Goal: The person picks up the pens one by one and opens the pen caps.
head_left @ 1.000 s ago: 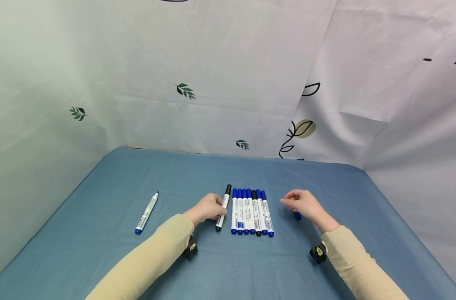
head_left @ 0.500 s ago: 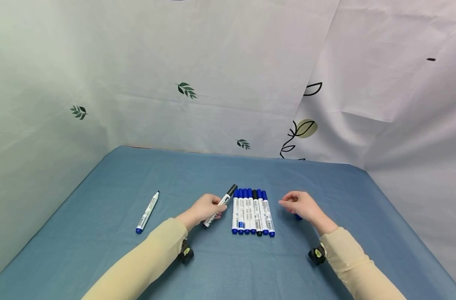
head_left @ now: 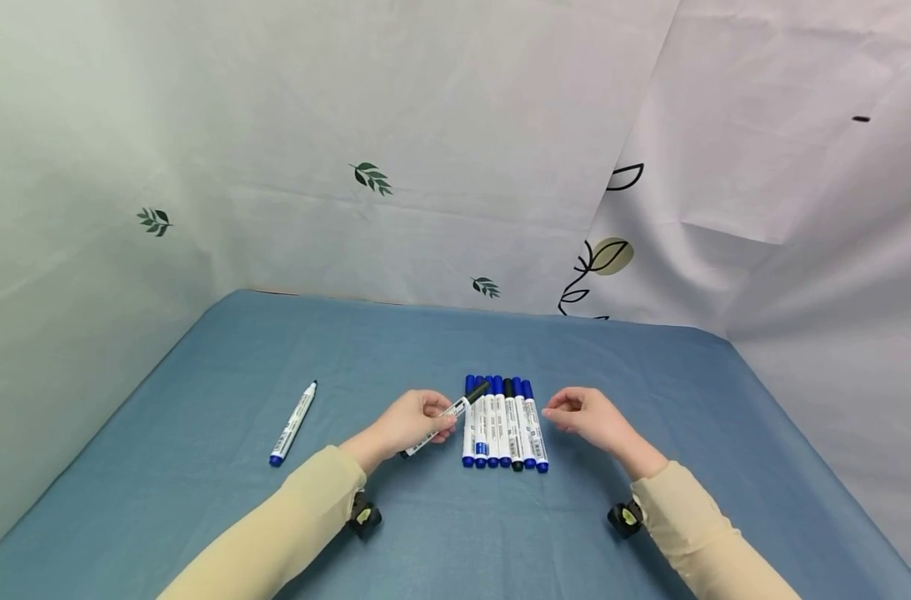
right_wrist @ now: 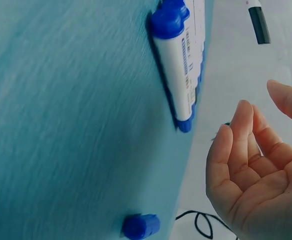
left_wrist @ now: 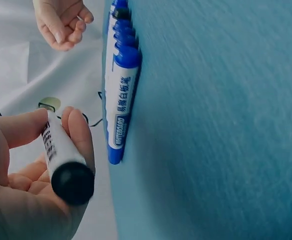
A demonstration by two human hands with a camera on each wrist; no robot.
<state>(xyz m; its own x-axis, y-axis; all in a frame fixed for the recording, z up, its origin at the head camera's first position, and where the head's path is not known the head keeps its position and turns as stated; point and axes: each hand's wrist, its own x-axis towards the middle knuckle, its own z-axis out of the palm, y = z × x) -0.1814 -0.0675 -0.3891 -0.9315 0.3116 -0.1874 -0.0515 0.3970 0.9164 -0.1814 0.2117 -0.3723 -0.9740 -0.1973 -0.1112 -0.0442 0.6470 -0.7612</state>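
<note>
My left hand (head_left: pixel 413 418) pinches a black-capped whiteboard marker (head_left: pixel 458 407) above the table, tilted with its cap up and to the right. In the left wrist view the black end (left_wrist: pixel 72 182) of this marker faces the camera, between thumb and fingers. The cap reaches over the left end of a row of several whiteboard markers (head_left: pixel 500 429), mostly blue with one black. Right of that row hovers my right hand (head_left: pixel 593 419), fingers loosely bent, holding nothing. The right wrist view shows its thumb (right_wrist: pixel 288 102) apart from the fingertips.
An uncapped marker (head_left: pixel 293 425) with a blue end lies alone on the left of the blue-covered table (head_left: pixel 350 350). A loose blue cap (right_wrist: pixel 141 226) lies on the cloth near my right hand. White patterned cloth (head_left: pixel 425 125) hangs behind the table.
My left hand has lifted the black-capped marker off the table and tilted it rightward, its cap coming over the row. My right hand has moved slightly left toward the row.
</note>
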